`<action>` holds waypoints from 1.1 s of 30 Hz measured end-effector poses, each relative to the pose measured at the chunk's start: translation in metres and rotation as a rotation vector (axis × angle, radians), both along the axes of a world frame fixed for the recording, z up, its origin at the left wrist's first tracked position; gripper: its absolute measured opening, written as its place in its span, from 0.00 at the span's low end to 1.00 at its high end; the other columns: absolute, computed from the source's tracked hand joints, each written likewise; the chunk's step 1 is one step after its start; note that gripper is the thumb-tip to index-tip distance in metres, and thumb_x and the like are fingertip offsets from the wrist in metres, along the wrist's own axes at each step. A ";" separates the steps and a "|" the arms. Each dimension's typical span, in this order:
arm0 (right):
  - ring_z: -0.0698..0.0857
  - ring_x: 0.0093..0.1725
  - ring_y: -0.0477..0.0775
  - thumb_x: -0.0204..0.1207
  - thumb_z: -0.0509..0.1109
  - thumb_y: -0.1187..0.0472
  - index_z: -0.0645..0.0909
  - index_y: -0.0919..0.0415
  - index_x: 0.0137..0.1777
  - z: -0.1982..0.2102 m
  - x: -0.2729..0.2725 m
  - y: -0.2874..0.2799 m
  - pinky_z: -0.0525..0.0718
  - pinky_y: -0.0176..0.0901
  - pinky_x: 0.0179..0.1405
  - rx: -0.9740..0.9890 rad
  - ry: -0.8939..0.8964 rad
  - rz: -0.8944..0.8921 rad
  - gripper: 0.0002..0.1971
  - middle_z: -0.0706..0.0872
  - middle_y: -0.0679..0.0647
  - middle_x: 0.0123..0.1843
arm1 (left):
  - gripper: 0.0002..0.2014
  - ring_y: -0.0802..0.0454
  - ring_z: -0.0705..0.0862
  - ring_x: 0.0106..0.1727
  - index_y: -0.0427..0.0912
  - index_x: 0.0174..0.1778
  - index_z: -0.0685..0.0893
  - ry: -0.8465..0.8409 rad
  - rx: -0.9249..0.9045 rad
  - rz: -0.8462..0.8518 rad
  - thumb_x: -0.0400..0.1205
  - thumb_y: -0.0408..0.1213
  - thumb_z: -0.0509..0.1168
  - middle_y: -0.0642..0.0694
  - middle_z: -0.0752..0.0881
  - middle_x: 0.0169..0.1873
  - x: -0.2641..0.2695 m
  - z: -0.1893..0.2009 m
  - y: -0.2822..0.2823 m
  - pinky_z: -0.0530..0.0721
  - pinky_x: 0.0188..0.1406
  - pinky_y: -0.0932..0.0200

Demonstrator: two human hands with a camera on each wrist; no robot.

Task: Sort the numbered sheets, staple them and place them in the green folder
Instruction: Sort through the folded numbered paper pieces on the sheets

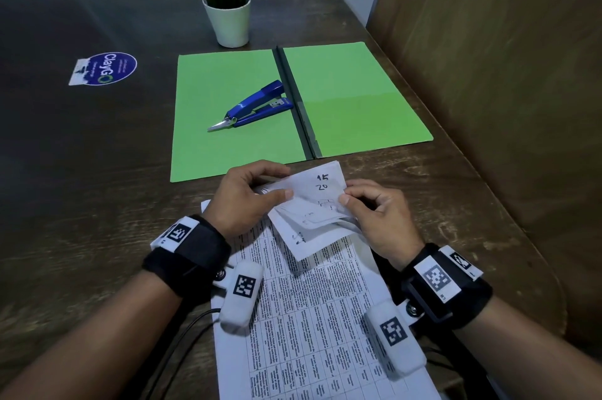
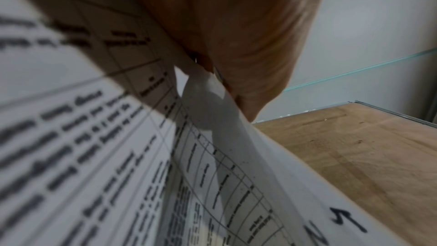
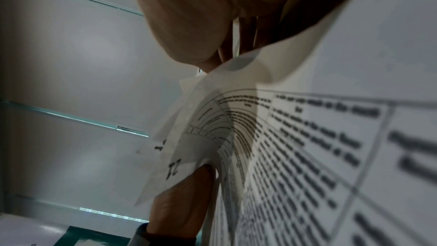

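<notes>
Dark wood counter (image 1: 97,171), green folder (image 1: 355,99) lying open with the stapler (image 1: 257,104) on it. Left hand (image 1: 242,200) and right hand (image 1: 379,220) both pinch the numbered sheets (image 1: 312,204) just above it. I'd fan corners slowly, reading each number before reordering.

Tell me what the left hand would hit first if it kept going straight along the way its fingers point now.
The left hand points up and to the right, and it already pinches the numbered sheets. Pushed on, it would likely meet the right hand's fingertips across the paper, though depth is unclear.
</notes>
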State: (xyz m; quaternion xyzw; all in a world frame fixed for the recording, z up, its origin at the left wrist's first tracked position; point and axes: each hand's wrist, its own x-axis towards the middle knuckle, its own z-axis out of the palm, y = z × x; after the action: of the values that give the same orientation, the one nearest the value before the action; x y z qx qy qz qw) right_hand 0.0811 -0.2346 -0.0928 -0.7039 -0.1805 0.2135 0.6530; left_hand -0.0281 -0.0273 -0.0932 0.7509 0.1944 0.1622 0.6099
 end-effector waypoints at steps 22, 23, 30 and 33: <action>0.87 0.42 0.46 0.69 0.83 0.67 0.88 0.57 0.44 0.002 0.003 0.000 0.86 0.41 0.47 -0.049 -0.026 -0.082 0.09 0.91 0.52 0.42 | 0.17 0.59 0.90 0.57 0.50 0.55 0.92 0.086 0.065 -0.049 0.71 0.35 0.83 0.56 0.93 0.53 -0.002 0.004 -0.001 0.87 0.65 0.54; 0.87 0.42 0.47 0.68 0.83 0.67 0.88 0.56 0.44 0.002 0.004 0.000 0.85 0.40 0.47 -0.053 -0.024 -0.085 0.09 0.91 0.53 0.42 | 0.17 0.61 0.90 0.57 0.50 0.54 0.92 0.083 0.071 -0.045 0.71 0.35 0.83 0.58 0.92 0.53 -0.001 0.003 -0.001 0.86 0.64 0.58; 0.86 0.43 0.48 0.65 0.86 0.65 0.86 0.57 0.44 0.004 0.001 -0.001 0.84 0.39 0.46 -0.070 -0.037 -0.055 0.12 0.89 0.54 0.44 | 0.08 0.58 0.90 0.55 0.42 0.34 0.89 0.013 0.087 -0.040 0.70 0.29 0.82 0.53 0.92 0.51 0.000 -0.001 0.000 0.83 0.54 0.66; 0.89 0.44 0.49 0.63 0.86 0.66 0.85 0.60 0.45 0.006 0.000 0.000 0.88 0.43 0.47 -0.027 -0.022 -0.048 0.14 0.91 0.54 0.44 | 0.06 0.56 0.90 0.52 0.41 0.33 0.91 -0.018 0.084 -0.002 0.71 0.30 0.81 0.50 0.92 0.49 -0.001 0.002 -0.001 0.85 0.55 0.60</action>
State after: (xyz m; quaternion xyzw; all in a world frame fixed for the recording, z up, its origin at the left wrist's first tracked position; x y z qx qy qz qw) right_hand 0.0811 -0.2350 -0.0869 -0.7190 -0.1676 0.1924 0.6465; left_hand -0.0294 -0.0281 -0.0911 0.7747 0.1810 0.1763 0.5796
